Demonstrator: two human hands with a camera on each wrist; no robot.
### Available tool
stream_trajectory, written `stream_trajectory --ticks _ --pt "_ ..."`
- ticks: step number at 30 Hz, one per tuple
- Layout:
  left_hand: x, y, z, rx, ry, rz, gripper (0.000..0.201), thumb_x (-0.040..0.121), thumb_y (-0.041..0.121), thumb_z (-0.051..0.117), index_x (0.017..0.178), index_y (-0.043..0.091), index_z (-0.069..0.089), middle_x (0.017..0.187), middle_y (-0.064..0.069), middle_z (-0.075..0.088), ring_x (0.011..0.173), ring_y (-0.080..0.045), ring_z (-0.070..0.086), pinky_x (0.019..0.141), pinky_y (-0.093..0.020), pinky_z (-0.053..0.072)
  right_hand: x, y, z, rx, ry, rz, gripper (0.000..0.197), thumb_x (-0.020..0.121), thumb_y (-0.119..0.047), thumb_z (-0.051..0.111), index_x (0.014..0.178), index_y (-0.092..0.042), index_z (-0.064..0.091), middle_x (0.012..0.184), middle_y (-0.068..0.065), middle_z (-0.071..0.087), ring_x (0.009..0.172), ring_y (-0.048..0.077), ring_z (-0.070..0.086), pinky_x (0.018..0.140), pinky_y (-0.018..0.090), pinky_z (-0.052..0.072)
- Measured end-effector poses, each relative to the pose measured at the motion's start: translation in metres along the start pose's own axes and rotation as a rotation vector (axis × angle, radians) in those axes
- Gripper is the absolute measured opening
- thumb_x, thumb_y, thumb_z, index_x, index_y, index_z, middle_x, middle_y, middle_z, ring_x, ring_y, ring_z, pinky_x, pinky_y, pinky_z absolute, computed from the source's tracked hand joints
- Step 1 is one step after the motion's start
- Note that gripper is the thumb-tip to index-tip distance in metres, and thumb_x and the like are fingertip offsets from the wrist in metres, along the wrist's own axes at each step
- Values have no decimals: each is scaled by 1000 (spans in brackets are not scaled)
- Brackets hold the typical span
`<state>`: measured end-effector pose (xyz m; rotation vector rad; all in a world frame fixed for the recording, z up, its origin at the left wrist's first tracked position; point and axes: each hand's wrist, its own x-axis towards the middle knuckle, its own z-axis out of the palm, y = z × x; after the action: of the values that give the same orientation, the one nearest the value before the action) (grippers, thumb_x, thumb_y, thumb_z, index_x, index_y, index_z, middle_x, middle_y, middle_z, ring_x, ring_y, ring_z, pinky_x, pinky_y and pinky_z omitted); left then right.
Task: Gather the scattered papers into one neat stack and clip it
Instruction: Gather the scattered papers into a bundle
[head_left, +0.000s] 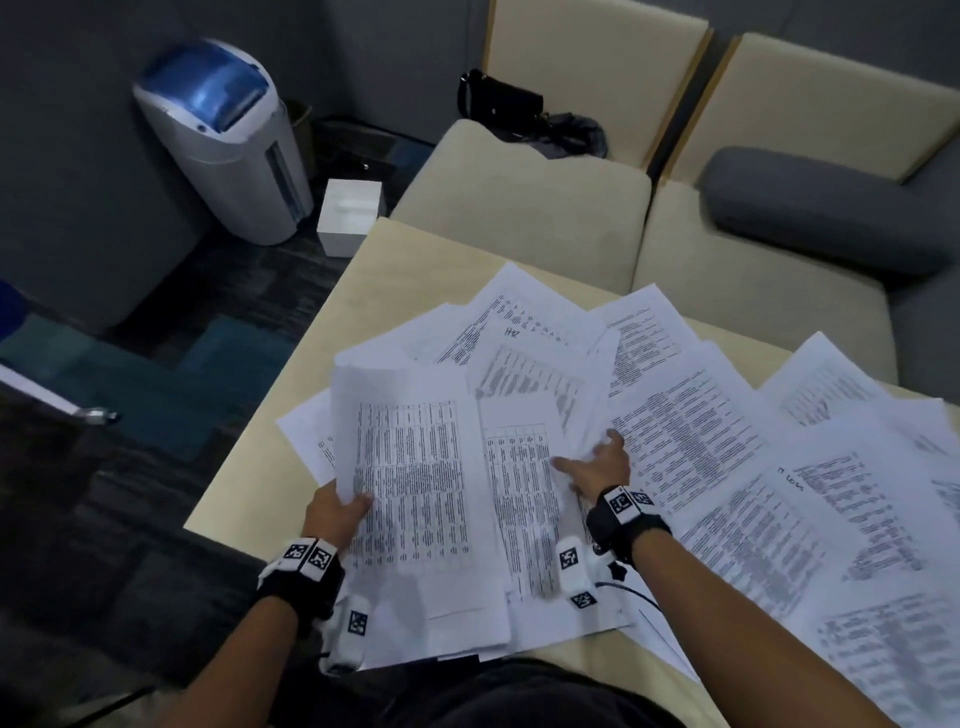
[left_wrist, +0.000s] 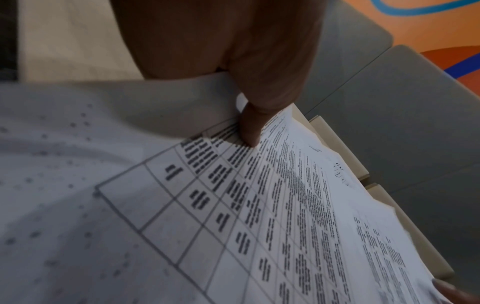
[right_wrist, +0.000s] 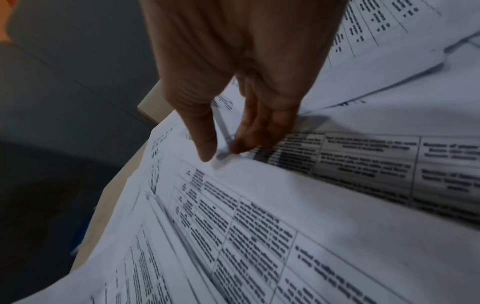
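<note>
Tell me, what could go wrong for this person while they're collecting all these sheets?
The left hand pinches a lifted bundle of sheets by one edge only; the bundle curls and could slip or fan out. The right hand is picking at one sheet among overlapping loose papers, so it may drag neighbours or crease one. Some papers overhang the table edge nearest the person and might slide off.
</note>
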<state>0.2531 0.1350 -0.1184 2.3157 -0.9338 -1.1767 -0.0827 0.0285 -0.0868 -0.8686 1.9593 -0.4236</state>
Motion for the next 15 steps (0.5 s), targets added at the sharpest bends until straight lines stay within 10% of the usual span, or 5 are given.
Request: stream_trajectory --ticks 5,8,15 --pt "4 3 -2 -6 -27 3 22 88 16 67 102 0 61 89 -17 64 81 -29 61 76 -36 50 1 5 17 -11 -217 -25 95 60 -37 90 138 -7 44 119 5 59 113 25 57 100 38 46" --pt "5 2 -2 -19 -29 -1 25 89 18 67 105 0 61 87 -16 64 79 -28 61 74 -34 50 4 9 28 -32 -233 -75 46 64 -31 88 88 -2 63 73 2 56 73 21 55 67 26 44" --pt "3 -1 -3 -103 -32 7 24 87 14 68 105 -1 62 87 -16 65 79 -28 62 75 -35 51 -4 -2 21 -266 -151 -184 32 90 -39 63 81 -16 43 83 2 46 79 16 46 64 25 35"
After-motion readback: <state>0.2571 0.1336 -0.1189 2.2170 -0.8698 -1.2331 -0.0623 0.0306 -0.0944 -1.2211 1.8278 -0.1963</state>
